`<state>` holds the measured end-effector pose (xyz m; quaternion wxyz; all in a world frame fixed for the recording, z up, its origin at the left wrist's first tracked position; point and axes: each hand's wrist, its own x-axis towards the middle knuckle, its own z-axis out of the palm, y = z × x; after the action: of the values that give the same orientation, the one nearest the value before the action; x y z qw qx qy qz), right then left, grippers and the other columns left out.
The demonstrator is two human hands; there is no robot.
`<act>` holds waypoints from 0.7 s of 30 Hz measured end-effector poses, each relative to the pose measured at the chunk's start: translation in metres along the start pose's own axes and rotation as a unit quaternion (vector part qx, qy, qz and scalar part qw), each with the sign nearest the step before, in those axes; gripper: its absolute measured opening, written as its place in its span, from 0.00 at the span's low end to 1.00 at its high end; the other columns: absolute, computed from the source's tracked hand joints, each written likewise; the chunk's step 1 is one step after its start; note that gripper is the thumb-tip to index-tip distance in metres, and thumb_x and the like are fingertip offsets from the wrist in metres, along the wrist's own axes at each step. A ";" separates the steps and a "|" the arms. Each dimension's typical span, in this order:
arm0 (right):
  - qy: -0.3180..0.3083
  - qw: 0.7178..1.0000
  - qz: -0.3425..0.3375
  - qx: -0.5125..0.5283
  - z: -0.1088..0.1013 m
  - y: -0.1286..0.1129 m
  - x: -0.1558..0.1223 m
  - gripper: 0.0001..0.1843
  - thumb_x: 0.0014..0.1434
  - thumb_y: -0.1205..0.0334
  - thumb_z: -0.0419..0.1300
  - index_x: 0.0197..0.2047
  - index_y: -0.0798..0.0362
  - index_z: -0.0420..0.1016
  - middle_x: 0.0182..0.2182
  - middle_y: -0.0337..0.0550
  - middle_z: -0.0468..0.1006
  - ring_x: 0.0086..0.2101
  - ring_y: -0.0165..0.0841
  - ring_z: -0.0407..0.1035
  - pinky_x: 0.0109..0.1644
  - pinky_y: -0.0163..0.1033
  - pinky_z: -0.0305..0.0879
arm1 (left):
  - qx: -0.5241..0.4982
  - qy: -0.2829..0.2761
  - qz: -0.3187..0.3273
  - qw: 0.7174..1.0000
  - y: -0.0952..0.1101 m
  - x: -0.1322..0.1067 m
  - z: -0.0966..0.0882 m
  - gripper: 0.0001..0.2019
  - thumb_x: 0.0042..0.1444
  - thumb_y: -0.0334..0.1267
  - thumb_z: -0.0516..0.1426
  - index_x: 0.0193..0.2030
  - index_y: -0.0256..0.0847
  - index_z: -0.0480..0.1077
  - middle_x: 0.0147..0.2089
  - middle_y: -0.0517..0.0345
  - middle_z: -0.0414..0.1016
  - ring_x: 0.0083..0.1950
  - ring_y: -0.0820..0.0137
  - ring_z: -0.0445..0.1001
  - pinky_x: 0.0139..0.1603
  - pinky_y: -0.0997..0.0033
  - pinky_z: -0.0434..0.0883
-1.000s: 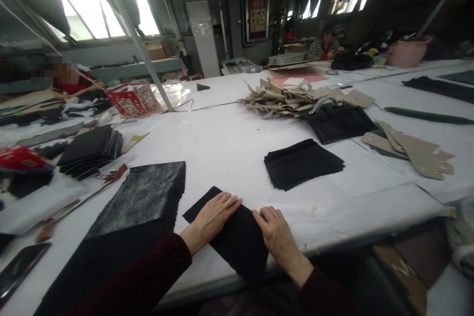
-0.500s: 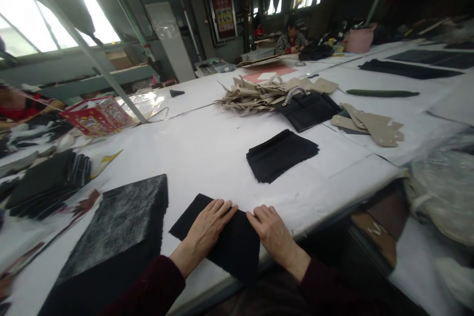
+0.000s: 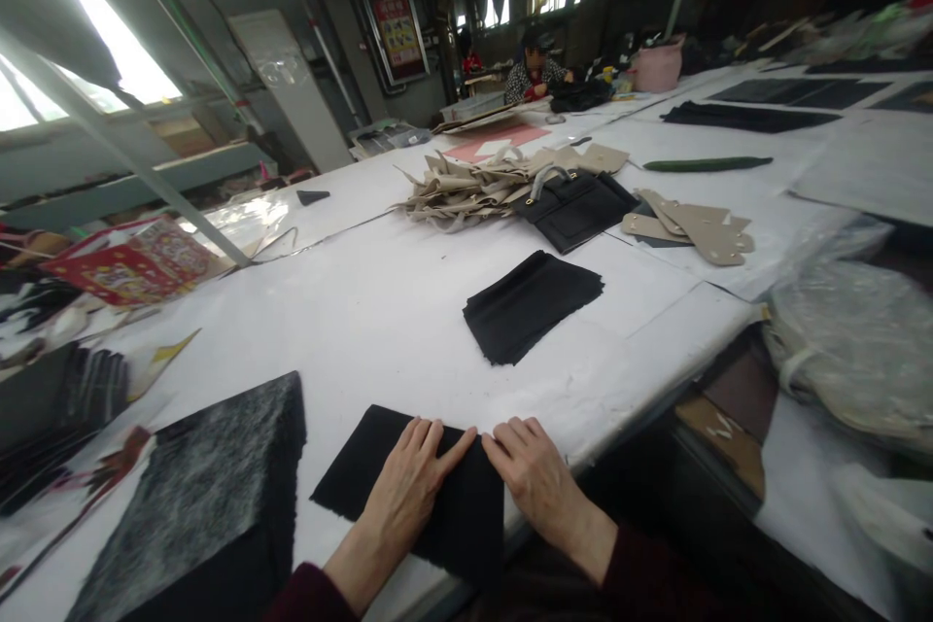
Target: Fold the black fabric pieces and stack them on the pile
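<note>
Hands have drawn closer: your left hand (image 3: 408,496) and right hand (image 3: 537,478) lie flat, fingers loosely spread, index tips nearly meeting on the black fabric piece (image 3: 348,484) at the near edge of the table (image 3: 379,311).

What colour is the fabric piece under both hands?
Plain black flat fabric piece, seen in the head view.

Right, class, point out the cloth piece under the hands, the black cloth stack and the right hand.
cloth piece (image 3: 348,478): head view, left part.
black cloth stack (image 3: 531,303): head view, top middle.
right hand (image 3: 535,471): head view, its back.
</note>
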<state>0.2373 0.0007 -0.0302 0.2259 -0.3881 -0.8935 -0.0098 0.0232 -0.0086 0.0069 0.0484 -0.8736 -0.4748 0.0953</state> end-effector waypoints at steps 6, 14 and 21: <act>-0.003 1.000 0.016 0.014 -0.006 0.001 -0.009 0.13 0.63 0.71 0.54 0.51 0.56 0.71 0.35 0.45 0.69 0.37 0.37 0.60 0.42 0.44 0.56 | 0.006 -0.001 0.000 1.000 0.001 -0.002 0.001 0.44 0.54 0.20 0.48 0.72 0.61 0.40 0.59 0.51 0.61 0.60 0.59 0.61 0.66 0.50 0.57; 0.004 0.991 0.101 0.090 -0.024 0.011 -0.021 0.14 0.64 0.74 0.49 0.46 0.53 0.73 0.38 0.46 0.70 0.39 0.37 0.61 0.44 0.44 0.56 | 0.023 0.007 -0.008 1.000 0.004 -0.002 0.001 0.44 0.55 0.20 0.48 0.72 0.61 0.36 0.57 0.50 0.64 0.59 0.58 0.64 0.65 0.49 0.59; -0.014 0.995 0.082 0.056 -0.013 -0.013 0.001 0.20 0.64 0.66 0.56 0.59 0.52 0.66 0.42 0.46 0.71 0.42 0.40 0.63 0.48 0.48 0.57 | 0.007 0.006 -0.016 1.000 -0.002 -0.007 0.012 0.43 0.55 0.21 0.49 0.73 0.58 0.38 0.63 0.49 0.63 0.63 0.57 0.62 0.66 0.48 0.57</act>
<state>0.2330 -0.0105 -0.0162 0.2352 -0.4466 -0.8609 0.0640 0.0153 -0.0133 -0.0031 0.0587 -0.8662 -0.4875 0.0924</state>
